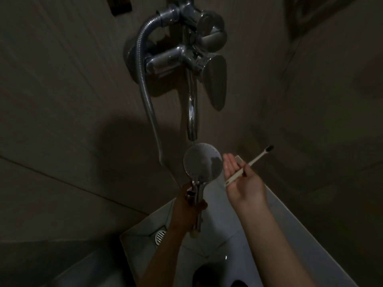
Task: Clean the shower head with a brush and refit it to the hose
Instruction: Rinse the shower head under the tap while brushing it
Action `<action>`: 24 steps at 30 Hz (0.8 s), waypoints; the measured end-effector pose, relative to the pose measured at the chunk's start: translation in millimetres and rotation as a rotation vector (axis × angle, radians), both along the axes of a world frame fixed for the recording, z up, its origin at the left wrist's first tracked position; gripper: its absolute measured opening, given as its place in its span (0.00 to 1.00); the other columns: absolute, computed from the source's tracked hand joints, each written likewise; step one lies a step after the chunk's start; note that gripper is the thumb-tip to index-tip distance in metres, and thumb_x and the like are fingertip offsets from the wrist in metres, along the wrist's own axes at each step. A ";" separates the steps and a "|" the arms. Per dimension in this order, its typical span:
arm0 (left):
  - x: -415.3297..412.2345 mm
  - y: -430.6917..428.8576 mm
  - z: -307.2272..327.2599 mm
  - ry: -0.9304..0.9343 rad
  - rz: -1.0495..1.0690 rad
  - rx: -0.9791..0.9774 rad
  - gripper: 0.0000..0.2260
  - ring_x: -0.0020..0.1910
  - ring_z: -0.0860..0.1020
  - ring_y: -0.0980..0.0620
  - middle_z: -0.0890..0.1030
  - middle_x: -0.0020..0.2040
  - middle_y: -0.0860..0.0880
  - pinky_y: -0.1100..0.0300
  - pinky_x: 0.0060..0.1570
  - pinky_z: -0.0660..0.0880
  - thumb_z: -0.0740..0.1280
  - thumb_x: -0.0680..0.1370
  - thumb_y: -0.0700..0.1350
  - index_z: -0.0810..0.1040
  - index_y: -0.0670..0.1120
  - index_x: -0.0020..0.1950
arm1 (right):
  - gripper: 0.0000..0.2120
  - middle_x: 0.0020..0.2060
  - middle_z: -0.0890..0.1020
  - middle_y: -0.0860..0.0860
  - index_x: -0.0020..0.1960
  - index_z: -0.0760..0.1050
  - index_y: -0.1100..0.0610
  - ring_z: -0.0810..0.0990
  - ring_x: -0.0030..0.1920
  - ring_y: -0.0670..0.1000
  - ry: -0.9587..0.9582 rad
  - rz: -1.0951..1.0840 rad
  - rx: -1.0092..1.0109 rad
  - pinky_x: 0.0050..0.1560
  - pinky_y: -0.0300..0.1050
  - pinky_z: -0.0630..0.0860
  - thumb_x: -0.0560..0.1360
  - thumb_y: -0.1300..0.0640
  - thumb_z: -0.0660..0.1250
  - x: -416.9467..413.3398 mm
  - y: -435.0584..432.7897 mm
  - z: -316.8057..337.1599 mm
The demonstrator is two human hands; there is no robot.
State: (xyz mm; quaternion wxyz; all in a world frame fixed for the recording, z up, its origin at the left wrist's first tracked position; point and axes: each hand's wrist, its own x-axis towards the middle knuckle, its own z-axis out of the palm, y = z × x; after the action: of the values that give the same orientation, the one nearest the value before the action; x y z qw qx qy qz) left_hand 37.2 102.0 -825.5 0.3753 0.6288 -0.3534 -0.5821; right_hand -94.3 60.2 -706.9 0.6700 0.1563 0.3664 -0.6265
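A round chrome shower head (202, 161) faces me just below the tap spout (192, 112). My left hand (189, 208) grips its handle, and the end fitting of the ribbed metal hose (145, 79) seems pressed in the same grip. The hose runs up the left side to the wall mixer (186, 54). To the right of the head, my right hand (242, 181) holds a white toothbrush (251, 162) with dark bristles between thumb and forefinger, palm up, other fingers spread. The bristles point up and away from the head.
Dim tiled walls surround the mixer. A long mixer lever (215, 79) hangs right of the spout. Below lies a pale floor with a round metal drain (160, 236) at the left. A small white object (239, 158) sits behind my right fingers.
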 end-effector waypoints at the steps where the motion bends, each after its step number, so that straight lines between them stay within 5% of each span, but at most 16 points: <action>1: 1.0 2.4 -2.5 0.006 0.009 0.006 0.27 0.49 0.77 0.52 0.77 0.50 0.53 0.53 0.53 0.76 0.71 0.70 0.30 0.70 0.58 0.56 | 0.11 0.48 0.78 0.64 0.52 0.69 0.63 0.78 0.53 0.59 -0.004 -0.002 0.019 0.57 0.50 0.74 0.83 0.60 0.49 1.4 3.5 -6.1; 6: 5.2 8.3 -7.3 -0.007 -0.001 -0.012 0.25 0.45 0.80 0.53 0.80 0.46 0.55 0.55 0.49 0.78 0.73 0.66 0.35 0.73 0.57 0.57 | 0.11 0.52 0.78 0.66 0.48 0.69 0.63 0.77 0.59 0.62 -0.092 -0.022 0.067 0.55 0.53 0.74 0.82 0.61 0.50 9.8 14.2 -21.0; 12: 8.3 10.5 -6.3 -0.026 -0.004 -0.041 0.24 0.41 0.80 0.61 0.80 0.47 0.55 0.71 0.34 0.76 0.71 0.70 0.31 0.73 0.55 0.57 | 0.11 0.53 0.77 0.66 0.49 0.69 0.64 0.76 0.61 0.62 -0.075 0.011 0.106 0.57 0.53 0.72 0.82 0.62 0.49 16.6 20.6 -28.3; 16: 11.9 17.7 -5.9 0.012 0.072 -0.054 0.23 0.34 0.80 0.65 0.81 0.45 0.52 0.70 0.30 0.75 0.72 0.69 0.30 0.75 0.56 0.52 | 0.12 0.49 0.78 0.64 0.48 0.69 0.63 0.77 0.56 0.61 -0.047 0.026 0.104 0.60 0.52 0.72 0.82 0.61 0.49 18.5 25.1 -30.0; 20: 16.1 20.7 -3.7 0.024 0.137 -0.064 0.21 0.36 0.81 0.57 0.83 0.43 0.50 0.61 0.34 0.77 0.72 0.70 0.32 0.78 0.48 0.59 | 0.12 0.47 0.79 0.63 0.47 0.69 0.62 0.79 0.51 0.59 -0.008 0.057 0.101 0.59 0.50 0.73 0.83 0.60 0.49 18.9 26.9 -28.5; 24: 17.2 12.3 0.5 0.034 0.172 -0.094 0.23 0.33 0.81 0.61 0.82 0.39 0.55 0.63 0.32 0.78 0.71 0.70 0.30 0.76 0.59 0.49 | 0.12 0.48 0.79 0.62 0.47 0.69 0.62 0.78 0.51 0.58 0.020 0.060 0.094 0.60 0.50 0.72 0.83 0.60 0.49 16.2 28.1 -30.2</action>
State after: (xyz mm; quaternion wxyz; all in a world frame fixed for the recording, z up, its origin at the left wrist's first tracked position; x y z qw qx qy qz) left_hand 54.3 114.3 -825.0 0.4589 0.6285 -0.3185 -0.5413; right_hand -78.1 88.3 -737.1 0.6767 0.1703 0.4068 -0.5896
